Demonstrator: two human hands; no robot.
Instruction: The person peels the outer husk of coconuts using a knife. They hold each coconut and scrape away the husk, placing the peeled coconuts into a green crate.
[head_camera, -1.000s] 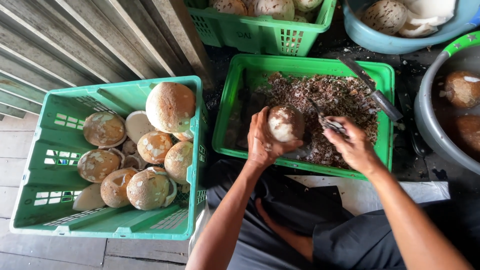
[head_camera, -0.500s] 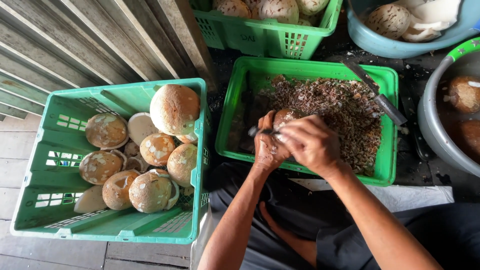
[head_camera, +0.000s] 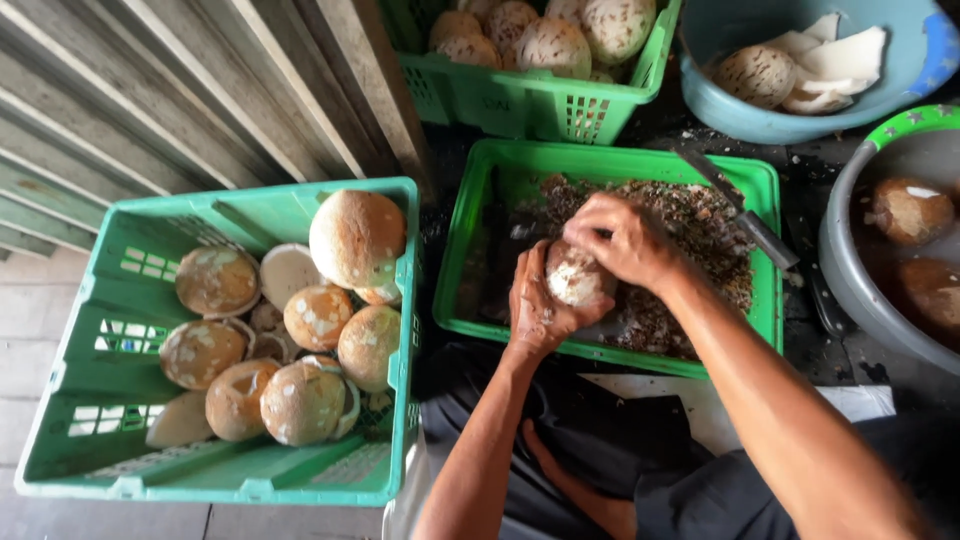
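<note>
Coconut crate (head_camera: 120, 300) left of shavings tray (head_camera: 480, 250); 2 basins (head_camera: 730, 110) right.

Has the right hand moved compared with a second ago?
Yes. The right hand has moved left across the green tray, away from the tray's right side, and now lies over the top of the coconut held in the left hand.

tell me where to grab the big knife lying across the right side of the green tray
Probably by the dark handle at the lower right end of the knife, coming from the right. The blade runs up-left over the shavings in the green tray, while the handle juts past the rim, clear of both hands.
</note>
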